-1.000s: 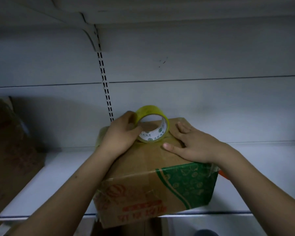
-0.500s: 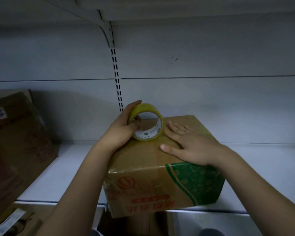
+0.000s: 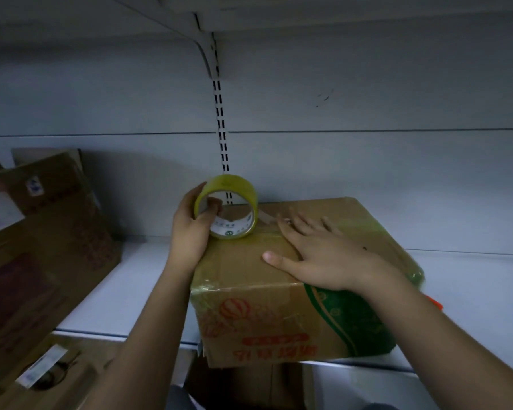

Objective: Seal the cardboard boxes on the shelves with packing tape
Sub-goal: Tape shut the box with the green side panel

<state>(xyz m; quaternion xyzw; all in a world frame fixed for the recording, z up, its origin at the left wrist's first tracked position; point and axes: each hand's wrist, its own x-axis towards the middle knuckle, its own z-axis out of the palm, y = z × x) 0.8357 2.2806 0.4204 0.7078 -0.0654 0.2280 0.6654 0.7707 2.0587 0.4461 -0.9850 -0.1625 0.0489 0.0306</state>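
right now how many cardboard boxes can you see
3. One box on the shelf under both hands, one large box leaning at the left, and one on the level below, mostly hidden. More may sit out of view.

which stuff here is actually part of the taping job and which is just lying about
In use: tape roll gripped by left hand; printed cardboard box pressed flat by right hand.

Lying about: brown box at left; orange object behind the printed box.

left box [image 3: 36, 247] cut off by frame edge, its labels blurred.
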